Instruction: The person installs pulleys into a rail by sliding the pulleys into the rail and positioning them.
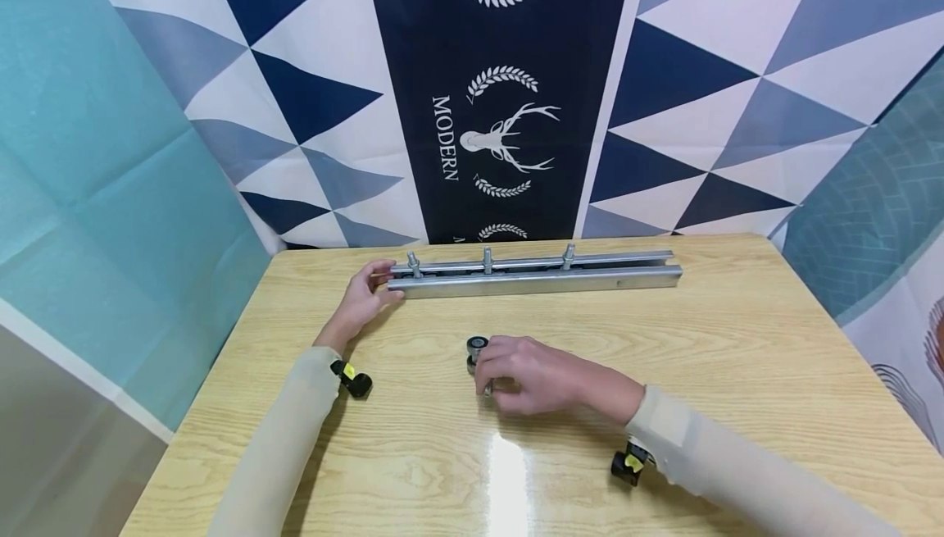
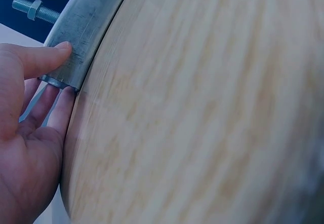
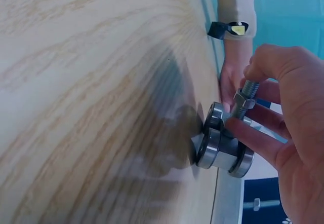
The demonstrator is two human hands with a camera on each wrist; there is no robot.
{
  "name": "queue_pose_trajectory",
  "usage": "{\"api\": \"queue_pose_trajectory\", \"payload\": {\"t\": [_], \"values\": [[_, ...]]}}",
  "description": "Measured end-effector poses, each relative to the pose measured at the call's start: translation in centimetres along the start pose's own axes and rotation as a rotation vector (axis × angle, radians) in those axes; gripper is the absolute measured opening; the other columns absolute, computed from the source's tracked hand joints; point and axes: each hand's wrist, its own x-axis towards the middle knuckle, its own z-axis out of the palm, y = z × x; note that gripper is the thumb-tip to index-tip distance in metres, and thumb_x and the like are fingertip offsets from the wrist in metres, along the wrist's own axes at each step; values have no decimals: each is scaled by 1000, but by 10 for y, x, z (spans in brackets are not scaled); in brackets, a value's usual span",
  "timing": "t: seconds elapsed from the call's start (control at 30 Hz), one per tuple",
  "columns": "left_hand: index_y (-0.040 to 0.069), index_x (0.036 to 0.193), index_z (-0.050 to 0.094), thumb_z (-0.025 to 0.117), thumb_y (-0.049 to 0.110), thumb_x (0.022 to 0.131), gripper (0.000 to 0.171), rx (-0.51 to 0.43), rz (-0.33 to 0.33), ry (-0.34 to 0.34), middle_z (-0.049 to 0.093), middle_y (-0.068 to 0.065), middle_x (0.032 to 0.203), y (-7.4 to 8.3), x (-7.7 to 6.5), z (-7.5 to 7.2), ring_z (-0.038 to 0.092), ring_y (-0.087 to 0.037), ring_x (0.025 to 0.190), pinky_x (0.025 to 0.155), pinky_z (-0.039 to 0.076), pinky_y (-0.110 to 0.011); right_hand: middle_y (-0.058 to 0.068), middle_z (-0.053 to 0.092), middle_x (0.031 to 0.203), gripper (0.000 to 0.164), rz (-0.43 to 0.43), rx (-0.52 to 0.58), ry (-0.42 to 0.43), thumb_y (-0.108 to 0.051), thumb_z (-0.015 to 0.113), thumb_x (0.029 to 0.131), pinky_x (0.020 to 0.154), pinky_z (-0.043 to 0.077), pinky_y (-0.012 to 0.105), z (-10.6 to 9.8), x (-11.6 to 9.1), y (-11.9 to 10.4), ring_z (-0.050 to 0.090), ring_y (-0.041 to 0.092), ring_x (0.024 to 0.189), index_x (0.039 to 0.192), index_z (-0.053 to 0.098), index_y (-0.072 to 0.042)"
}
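Note:
A silver metal channel track (image 1: pixel 531 283) lies across the back of the wooden table, with three threaded bolts (image 1: pixel 487 261) standing up from its slot. My left hand (image 1: pixel 361 299) holds the track's left end; in the left wrist view the thumb presses the outer face and the other fingers touch the open end. Nearer the middle, my right hand (image 1: pixel 527 373) pinches the threaded bolt (image 3: pixel 250 89) of a roller trolley (image 3: pixel 223 150). This trolley has several steel wheels and a nut on its bolt. The fingers partly hide it in the head view.
The wooden table (image 1: pixel 737 373) extends to both sides and ends close behind the track. A patterned cloth (image 1: pixel 501 53) hangs behind it, with a teal cloth (image 1: pixel 111 152) along the left. Small black wrist cameras (image 1: pixel 352 379) are strapped to both sleeves.

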Motion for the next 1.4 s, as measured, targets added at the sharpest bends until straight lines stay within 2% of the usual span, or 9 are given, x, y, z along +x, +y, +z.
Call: {"api": "queue_pose_trajectory", "payload": {"t": [0.17,0.63,0.73,0.9,1.17,1.4], "values": [[4,144,47,74,-2,85,65,-8,-13,1,49,-21,141,1,1,0,49,-34,131,112,43,-50,-8,71,103,15,13,24,34,-9,69,82,85,58,21,-2,0,3,61,5,99,95,74,-16],[6,145,47,73,1,87,63,1,-36,0,48,-20,142,5,-1,0,47,-33,133,112,42,-50,-6,69,103,18,54,85,137,-4,66,85,77,61,27,-6,1,13,64,6,95,98,73,-14],[6,145,46,72,0,87,64,2,-33,0,48,-19,143,4,-1,0,47,-32,133,112,43,-50,-6,69,104,17,89,106,143,-5,67,86,73,62,28,-7,1,14,65,5,93,100,74,-13],[6,144,47,73,-1,86,64,4,-27,4,49,-19,143,5,-1,0,48,-32,132,112,43,-49,-4,70,104,22,151,165,174,0,64,87,62,61,27,-10,2,15,63,3,80,102,75,-12],[5,144,47,73,0,86,64,3,-19,2,50,-20,142,3,-1,0,49,-34,132,113,42,-51,2,74,103,24,250,221,227,1,63,89,71,63,25,-14,4,19,67,5,85,108,76,-7],[6,144,48,73,-1,86,63,-6,-23,3,50,-20,142,3,-1,0,48,-33,132,113,42,-50,3,74,102,26,352,220,275,0,61,91,74,63,24,-17,7,23,68,8,90,109,77,-9]]}}
